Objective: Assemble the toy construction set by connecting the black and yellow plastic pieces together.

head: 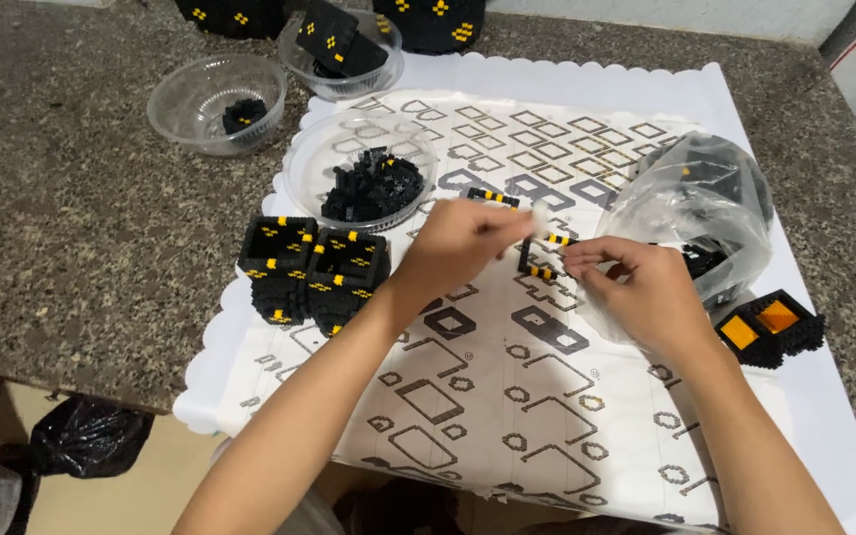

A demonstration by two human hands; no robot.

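Observation:
My left hand (468, 243) is closed around a thin white tool whose tip shows at its fingertips, pointing right. My right hand (646, 292) pinches a small black and yellow brick frame (539, 260) that rests on the patterned white sheet (507, 396). The two hands meet over this frame at the middle of the sheet. A short black and yellow brick strip (492, 198) lies just beyond my left hand.
Two built black and yellow cubes (314, 272) stand left of my hands. A clear bowl of black bricks (374, 183) sits behind them, and two more bowls (215, 104) further back. A clear plastic bag (695, 213) and an orange-topped block (770, 327) lie at right.

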